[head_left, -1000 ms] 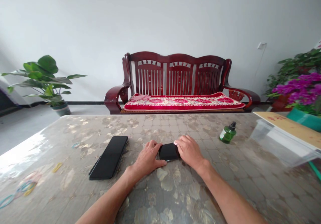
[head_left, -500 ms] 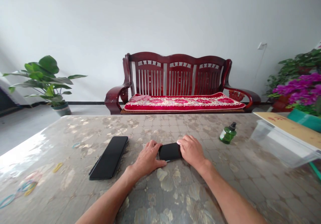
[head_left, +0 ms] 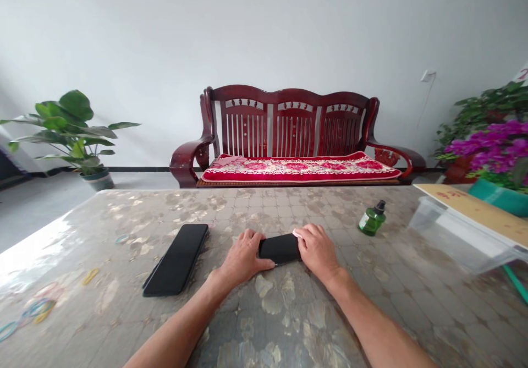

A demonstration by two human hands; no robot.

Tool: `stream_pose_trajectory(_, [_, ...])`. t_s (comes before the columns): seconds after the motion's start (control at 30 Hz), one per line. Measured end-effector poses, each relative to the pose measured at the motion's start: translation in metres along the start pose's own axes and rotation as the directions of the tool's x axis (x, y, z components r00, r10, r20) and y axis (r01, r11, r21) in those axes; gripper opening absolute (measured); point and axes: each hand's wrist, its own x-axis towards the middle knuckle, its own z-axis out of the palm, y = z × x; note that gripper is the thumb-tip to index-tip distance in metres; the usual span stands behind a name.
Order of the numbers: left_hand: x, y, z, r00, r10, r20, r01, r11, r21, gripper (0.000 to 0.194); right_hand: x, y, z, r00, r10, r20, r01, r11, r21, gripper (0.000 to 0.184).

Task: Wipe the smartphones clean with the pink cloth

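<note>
A small black smartphone (head_left: 279,248) lies screen up on the table in front of me. My left hand (head_left: 244,258) grips its left end, thumb along the near edge and fingers at the far side. At the right end, my right hand (head_left: 318,251) is closed with its fingers against the phone. A bit of something white (head_left: 296,233), like a folded tissue or wipe, shows at those fingertips; most of it is hidden. To the left lies a larger black device (head_left: 176,259), flat and dark-screened like a big phone or tablet.
On the patterned table (head_left: 256,329) a green bottle (head_left: 372,219) with a black cap stands to the right. Farther right is a clear plastic bin (head_left: 449,241) with a tan board (head_left: 474,208) on top. Colored rubber bands (head_left: 39,308) lie at left. A wooden bench (head_left: 295,120) stands beyond.
The view has shifted slightly, so most things sit a little farther left. My right fingers have moved slightly on the phone's right end, showing more of its screen. Both hands stay on it.
</note>
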Motion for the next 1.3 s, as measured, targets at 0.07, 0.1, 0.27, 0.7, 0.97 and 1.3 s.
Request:
stream_pose_trajectory(0.07, [0.000,0.003,-0.001,1.000,-0.011,0.002,0.011,1.000,0.013,0.045,0.000,0.000,-0.001,1.000,0.011,0.003,-0.011,0.999,0.031,0.025])
stream_pose_trajectory(0.1, [-0.001,0.004,-0.001,1.000,-0.018,0.002,0.018,1.000,0.016,0.045,0.000,0.000,-0.001,1.000,0.017,0.001,-0.017,0.999,0.045,0.026])
stream_pose_trajectory(0.27, [-0.004,0.010,0.002,0.999,-0.041,-0.014,0.040,0.999,-0.016,0.050,0.002,-0.001,-0.008,0.999,0.037,-0.040,-0.035,0.997,0.064,0.026])
stream_pose_trajectory(0.7, [-0.008,0.008,0.008,0.954,0.053,-0.295,-0.093,0.988,-0.123,0.036,0.013,-0.001,-0.020,0.948,-0.113,-0.297,0.147,0.985,0.093,0.025])
stream_pose_trajectory(0.97, [-0.006,0.006,0.011,0.898,0.144,-0.416,-0.182,0.982,-0.051,0.016,0.011,-0.034,-0.031,0.934,-0.258,-0.248,0.282,0.957,0.069,0.023])
stream_pose_trajectory(1.3, [-0.005,0.007,0.009,0.897,0.052,-0.438,-0.146,0.972,-0.182,0.011,0.013,-0.022,-0.034,0.920,-0.299,-0.253,0.313,0.949,0.016,0.024])
